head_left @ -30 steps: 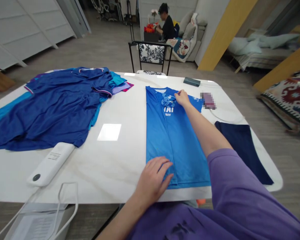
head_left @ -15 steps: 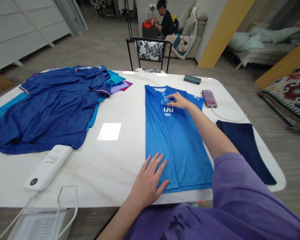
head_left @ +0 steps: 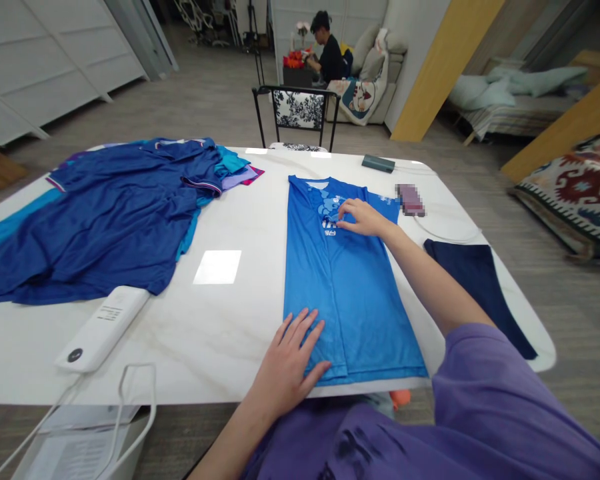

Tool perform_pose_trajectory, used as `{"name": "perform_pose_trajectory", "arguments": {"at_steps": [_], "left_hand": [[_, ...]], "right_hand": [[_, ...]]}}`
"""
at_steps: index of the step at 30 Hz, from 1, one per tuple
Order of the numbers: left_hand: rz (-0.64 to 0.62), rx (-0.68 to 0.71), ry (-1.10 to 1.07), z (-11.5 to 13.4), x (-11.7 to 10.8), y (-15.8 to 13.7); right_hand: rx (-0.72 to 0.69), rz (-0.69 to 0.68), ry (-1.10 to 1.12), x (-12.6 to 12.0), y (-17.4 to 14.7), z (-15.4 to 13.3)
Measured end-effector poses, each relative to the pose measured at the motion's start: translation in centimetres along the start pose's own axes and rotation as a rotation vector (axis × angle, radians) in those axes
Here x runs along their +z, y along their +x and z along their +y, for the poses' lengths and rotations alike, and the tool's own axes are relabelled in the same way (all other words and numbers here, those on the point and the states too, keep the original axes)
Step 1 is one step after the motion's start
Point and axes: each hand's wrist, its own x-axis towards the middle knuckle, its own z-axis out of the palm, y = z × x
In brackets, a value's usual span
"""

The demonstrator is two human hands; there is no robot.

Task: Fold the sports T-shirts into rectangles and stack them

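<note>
A bright blue T-shirt (head_left: 365,300) lies on the white table (head_left: 230,340) in front of me, its left side folded inward along a lengthwise crease. Near the shirt's lower left corner, my left hand (head_left: 291,360) rests flat with the fingers spread. My right hand (head_left: 363,217) is over the chest print, its fingers bent and a gap showing between thumb and forefinger. No cloth shows between them. Part of the white lettering is hidden under that hand. One short sleeve points to the right, toward a pixelated purple object (head_left: 411,200).
Dark blue polo shirts (head_left: 115,213) and other garments are heaped at left, beside a white handheld device (head_left: 105,327). Folded navy cloth (head_left: 467,280) lies at right, a dark case (head_left: 379,163) at the far edge. Beyond stand a chair (head_left: 300,110) and a seated person (head_left: 330,57).
My right hand has come slightly down the chest print, toward me, and its fingers look a little further apart. The left hand stays flat on the hem area. The camera view has shifted slightly.
</note>
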Motion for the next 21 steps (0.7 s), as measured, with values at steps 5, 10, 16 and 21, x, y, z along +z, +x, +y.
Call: {"name": "perform_pose_trajectory", "arguments": {"at_steps": [5,10,16,21], "left_hand": [[-0.018,0.019,0.014,-0.1,-0.3,-0.5],[-0.070,-0.003,-0.015,0.2,-1.4,-0.6],[-0.097,0.046,-0.041,-1.8,-3.0,0.2],[-0.078,0.040,-0.010,-3.6,-2.3,1.1]], "right_hand": [[0.008,-0.058,-0.010,1.0,0.0,-0.8],[0.157,0.064,-0.084,1.2,2.1,-1.0],[0.340,0.205,0.128,3.8,14.4,-0.6],[0.460,0.182,0.163,6.0,24.9,0.5]]}}
